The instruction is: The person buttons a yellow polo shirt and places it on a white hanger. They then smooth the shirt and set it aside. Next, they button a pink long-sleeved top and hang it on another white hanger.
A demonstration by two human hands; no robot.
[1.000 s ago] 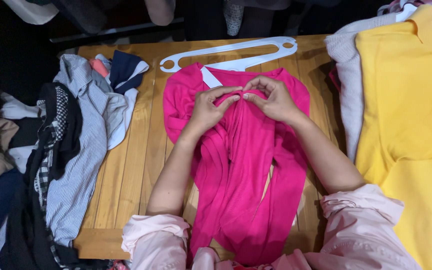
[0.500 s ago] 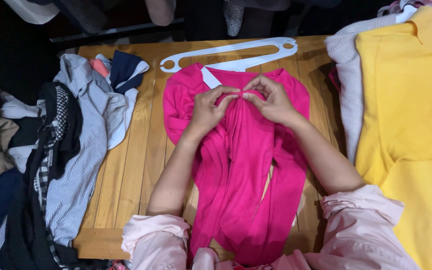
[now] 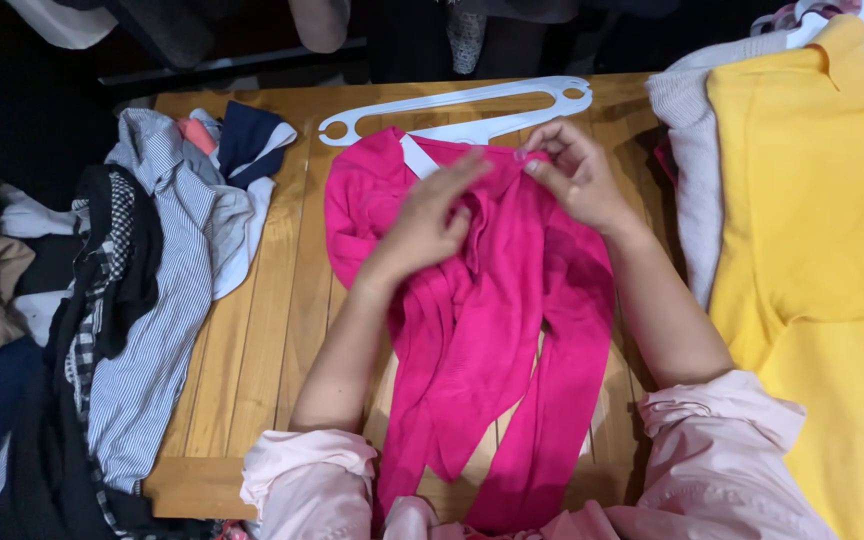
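Both my hands sit on the pink top [image 3: 482,320] at the middle of the slatted wooden table [image 3: 262,330].

A white hanger [image 3: 452,110] lies just beyond the top's collar at the far edge. To the left a pile of clothes [image 3: 142,300], striped, checked and dark, spills off the table; to the right a yellow shirt [image 3: 822,250] overlaps a pale knit [image 3: 687,170]. The room past the table is dark. My right hand [image 3: 577,180] pinches the fabric by the collar between thumb and fingertips. My left hand [image 3: 432,215] rests loosely curled on the chest of the top, fingers reaching toward the right; whether it grips cloth I cannot tell. Pink sleeves are pushed up both forearms.
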